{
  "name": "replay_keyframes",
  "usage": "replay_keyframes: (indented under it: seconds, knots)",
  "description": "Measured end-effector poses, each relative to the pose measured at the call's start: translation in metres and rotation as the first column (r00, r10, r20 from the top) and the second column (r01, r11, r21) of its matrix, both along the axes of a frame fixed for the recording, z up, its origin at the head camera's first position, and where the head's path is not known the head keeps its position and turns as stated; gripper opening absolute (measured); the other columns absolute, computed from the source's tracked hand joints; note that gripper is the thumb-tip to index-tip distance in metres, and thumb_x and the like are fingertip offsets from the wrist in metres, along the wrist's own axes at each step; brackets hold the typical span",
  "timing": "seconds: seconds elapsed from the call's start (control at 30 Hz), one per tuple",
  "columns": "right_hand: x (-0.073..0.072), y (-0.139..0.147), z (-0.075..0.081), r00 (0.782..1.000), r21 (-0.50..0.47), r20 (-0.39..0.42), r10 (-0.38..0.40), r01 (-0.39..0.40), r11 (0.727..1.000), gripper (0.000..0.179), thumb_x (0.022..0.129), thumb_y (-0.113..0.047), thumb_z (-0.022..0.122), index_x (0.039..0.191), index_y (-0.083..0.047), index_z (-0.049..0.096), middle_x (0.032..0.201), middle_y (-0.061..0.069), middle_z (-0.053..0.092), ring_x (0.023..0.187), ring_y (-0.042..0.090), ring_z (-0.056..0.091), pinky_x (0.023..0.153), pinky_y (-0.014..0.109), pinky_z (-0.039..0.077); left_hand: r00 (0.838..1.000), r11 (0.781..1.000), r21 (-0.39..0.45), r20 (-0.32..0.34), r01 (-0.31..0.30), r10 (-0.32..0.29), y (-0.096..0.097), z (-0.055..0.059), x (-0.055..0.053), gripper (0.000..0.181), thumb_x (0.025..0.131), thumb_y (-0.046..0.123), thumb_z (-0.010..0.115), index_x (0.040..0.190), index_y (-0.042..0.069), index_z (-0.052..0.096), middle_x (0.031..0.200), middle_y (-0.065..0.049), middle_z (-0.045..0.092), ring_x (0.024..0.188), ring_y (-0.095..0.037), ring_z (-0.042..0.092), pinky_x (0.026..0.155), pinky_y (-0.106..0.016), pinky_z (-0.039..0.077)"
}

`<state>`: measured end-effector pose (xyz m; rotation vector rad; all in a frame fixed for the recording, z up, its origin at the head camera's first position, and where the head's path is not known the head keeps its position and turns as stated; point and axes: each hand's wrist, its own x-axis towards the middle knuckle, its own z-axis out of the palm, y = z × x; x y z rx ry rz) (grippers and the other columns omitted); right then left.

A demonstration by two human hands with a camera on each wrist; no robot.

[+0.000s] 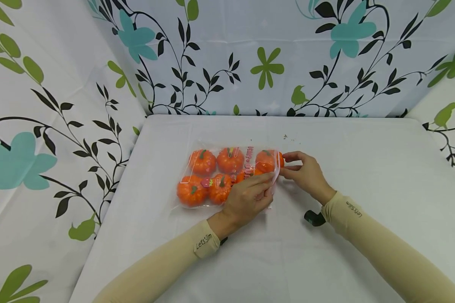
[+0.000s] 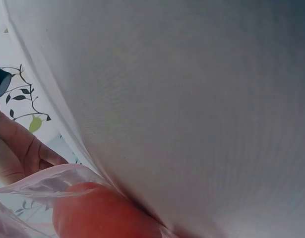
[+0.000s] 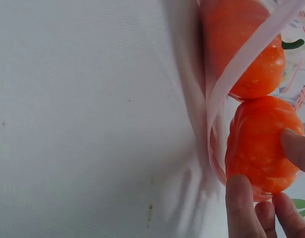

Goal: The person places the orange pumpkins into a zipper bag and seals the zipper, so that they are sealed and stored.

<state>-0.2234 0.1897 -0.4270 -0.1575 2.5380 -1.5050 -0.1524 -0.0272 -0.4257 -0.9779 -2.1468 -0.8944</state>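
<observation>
Between the fingers of my right hand point(image 1: 310, 174) one pumpkin point(image 3: 264, 141) is pinched, partly out of the bag point(image 1: 249, 152); my left hand point(image 1: 246, 200) seems to hold the rim point(image 3: 241, 64), other pumpkins point(image 1: 192, 191) bagged beyond.

Left sleeve point(image 1: 163, 267): "Lets Slim" is showing in dark letters near the wrist.
Right sleeve point(image 1: 386, 244): the same "Lets Slim" is running near the wrist.
Clear bag point(image 1: 249, 153): pink lettering is running across the plastic, but I'm not making out the words.
</observation>
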Motion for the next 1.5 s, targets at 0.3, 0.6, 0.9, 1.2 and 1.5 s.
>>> replay_keyframes:
  seconds: [0.3, 0.6, 0.9, 1.2, 1.5]
  knots:
    - [0.003, -0.007, -0.004, 1.000, -0.090, 0.022, -0.011, 0.013, 0.996, 0.039, 0.094, -0.025, 0.072, 0.116, 0.005, 0.059, 0.110, 0.020, 0.060, 0.088, 0.035, 0.073, 0.074, 0.032, 0.062, 1.000, 1.000, -0.015, -0.004, 0.006, -0.006, -0.001, -0.001, 0.002, 0.020, 0.083, 0.002, 0.073, 0.101, -0.003, 0.079, 0.119, -0.012, 0.072, 0.110, -0.018, 0.069, 0.096, -0.019, 0.049]
    - [0.007, -0.005, 0.003, 0.998, 0.002, -0.044, 0.040, -0.040, 0.999, 0.036, 0.093, -0.024, 0.073, 0.118, -0.002, 0.059, 0.114, 0.014, 0.062, 0.097, 0.031, 0.071, 0.077, 0.033, 0.061, 0.999, 0.999, -0.034, -0.032, 0.012, -0.013, -0.001, 0.002, -0.004, 0.024, 0.084, 0.003, 0.071, 0.106, -0.004, 0.077, 0.120, -0.011, 0.072, 0.109, -0.017, 0.070, 0.094, -0.018, 0.050]
    - [0.028, -0.011, -0.001, 0.922, 0.286, -0.308, 0.233, -0.144, 0.947, 0.026, 0.091, -0.025, 0.075, 0.109, -0.009, 0.067, 0.103, 0.004, 0.063, 0.096, 0.023, 0.064, 0.081, 0.043, 0.059, 1.000, 0.999, -0.030, 0.000, 0.019, -0.019, -0.001, 0.002, -0.004, 0.023, 0.083, 0.003, 0.075, 0.104, -0.004, 0.078, 0.120, -0.011, 0.072, 0.111, -0.018, 0.069, 0.096, -0.019, 0.049]
    - [0.035, -0.020, 0.000, 0.818, 0.438, -0.359, 0.450, -0.278, 0.855, 0.047, 0.089, -0.010, 0.068, 0.135, -0.004, 0.063, 0.138, 0.011, 0.057, 0.117, 0.027, 0.060, 0.098, 0.046, 0.052, 1.000, 1.000, -0.029, 0.006, 0.010, -0.010, -0.001, -0.001, -0.001, 0.029, 0.085, 0.003, 0.071, 0.112, -0.004, 0.075, 0.122, -0.010, 0.071, 0.114, -0.017, 0.068, 0.098, -0.020, 0.048]
    - [0.031, -0.020, 0.001, 0.748, 0.568, -0.347, 0.566, -0.313, 0.761, 0.061, 0.089, -0.008, 0.064, 0.148, -0.005, 0.051, 0.139, 0.012, 0.059, 0.098, 0.021, 0.061, 0.088, 0.040, 0.054, 1.000, 0.999, -0.029, 0.016, 0.014, -0.013, 0.000, 0.000, 0.001, 0.024, 0.086, 0.003, 0.070, 0.108, -0.004, 0.077, 0.123, -0.011, 0.071, 0.115, -0.018, 0.067, 0.099, -0.020, 0.047]
